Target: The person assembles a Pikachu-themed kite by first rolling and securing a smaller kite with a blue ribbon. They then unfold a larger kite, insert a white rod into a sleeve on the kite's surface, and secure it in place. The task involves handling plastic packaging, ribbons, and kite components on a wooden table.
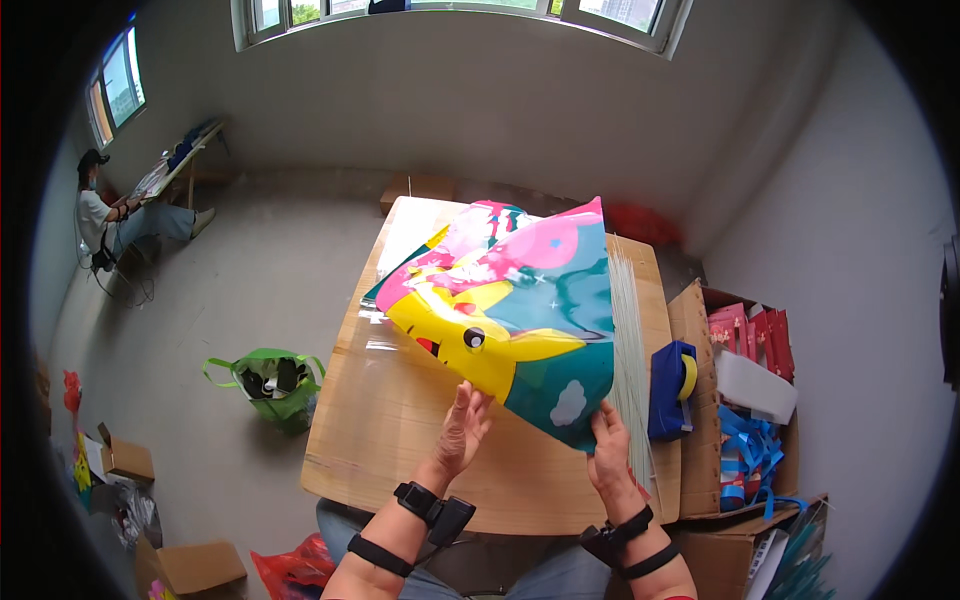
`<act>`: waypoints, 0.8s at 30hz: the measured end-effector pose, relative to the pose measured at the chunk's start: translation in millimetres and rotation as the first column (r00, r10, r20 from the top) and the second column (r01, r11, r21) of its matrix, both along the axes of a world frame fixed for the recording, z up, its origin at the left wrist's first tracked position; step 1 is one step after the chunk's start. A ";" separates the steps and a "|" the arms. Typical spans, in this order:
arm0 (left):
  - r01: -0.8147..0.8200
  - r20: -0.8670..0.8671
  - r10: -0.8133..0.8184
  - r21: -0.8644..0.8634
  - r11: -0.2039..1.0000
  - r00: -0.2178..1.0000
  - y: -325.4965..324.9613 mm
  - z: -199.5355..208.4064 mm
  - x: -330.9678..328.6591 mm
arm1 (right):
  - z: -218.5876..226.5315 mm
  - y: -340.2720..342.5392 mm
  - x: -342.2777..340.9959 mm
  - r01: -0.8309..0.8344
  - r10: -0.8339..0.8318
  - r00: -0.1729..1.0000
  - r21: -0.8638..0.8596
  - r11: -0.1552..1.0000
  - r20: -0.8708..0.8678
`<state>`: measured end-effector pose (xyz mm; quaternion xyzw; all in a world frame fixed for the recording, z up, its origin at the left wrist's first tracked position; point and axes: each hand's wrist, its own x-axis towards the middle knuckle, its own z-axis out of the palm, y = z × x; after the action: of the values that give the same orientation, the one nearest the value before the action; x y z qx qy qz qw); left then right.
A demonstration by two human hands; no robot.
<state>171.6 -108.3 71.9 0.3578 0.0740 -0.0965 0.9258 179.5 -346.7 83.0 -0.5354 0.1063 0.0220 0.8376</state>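
A large glossy sheet (545, 385), printed with a yellow cartoon figure on pink and teal, is lifted in a bent curve over the wooden table (365, 430). My right hand (610, 450) pinches its near right corner between thumb and fingers. At its near edge, my left hand (463, 432) is held upright with fingers stretched out, touching or very close to the sheet; some fingertips are partly hidden. More printed sheets seem to lie beneath and behind it. A bundle of thin pale sticks (630, 350) runs along the table's right side.
A blue tape dispenser (668, 405) with yellow tape stands by the right edge. Right of it, a carton (697, 400) holds red packets, a white container and blue ribbon. A green bag (283, 405) sits on the floor at left. Another person (110, 215) sits far left at a bench.
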 end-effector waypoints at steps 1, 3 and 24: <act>-0.023 -0.015 0.020 -0.275 0.961 1.000 -7.4 9.9 -6.7 | -9.8 -14.8 -34.3 -0.059 0.057 0.998 -0.088 0.994 -0.028; -0.163 -0.038 0.161 -0.072 0.984 0.986 -18.8 -5.6 -27.9 | -32.9 -45.2 -87.3 -0.265 0.231 0.961 -0.252 0.931 -0.154; -0.084 -0.331 0.155 0.219 0.972 0.931 13.9 -70.5 -297.9 | -26.6 -64.8 -43.0 -0.045 -0.016 0.998 -0.829 0.558 -0.064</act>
<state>-126.4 -94.4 1.4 0.4218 0.2667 -0.0933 0.8615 136.5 -411.6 56.4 -0.8663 0.1265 -0.0066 0.4833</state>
